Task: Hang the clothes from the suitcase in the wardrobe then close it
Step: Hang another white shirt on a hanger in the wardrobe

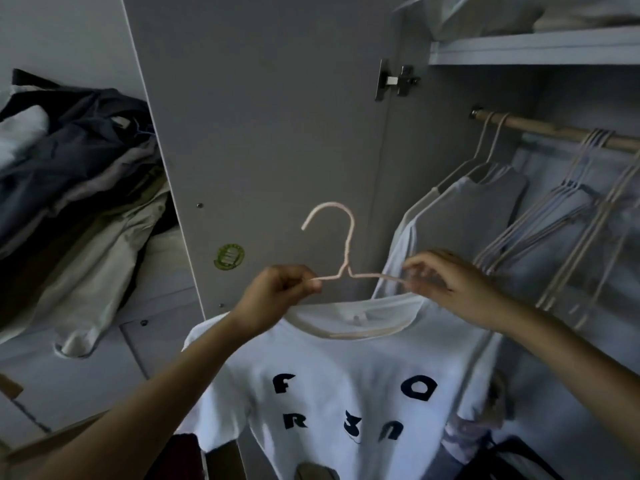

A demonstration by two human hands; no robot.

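A white T-shirt [346, 382] with dark letters hangs on a thin pale pink hanger [346, 251], held up in front of the open wardrobe door [263, 133]. My left hand [277, 296] pinches the hanger's left shoulder wire. My right hand [446, 282] pinches its right shoulder wire beside the collar. The hook points up and to the left. The wardrobe rail [554, 131] runs at the upper right, above and to the right of my hands.
On the rail hang a grey-white shirt [460, 216] on a hanger and several bare hangers [568, 216]. A shelf [533, 46] with folded cloth sits above. A heap of clothes [76, 188] lies at the left. A door hinge [394, 79] is at the top.
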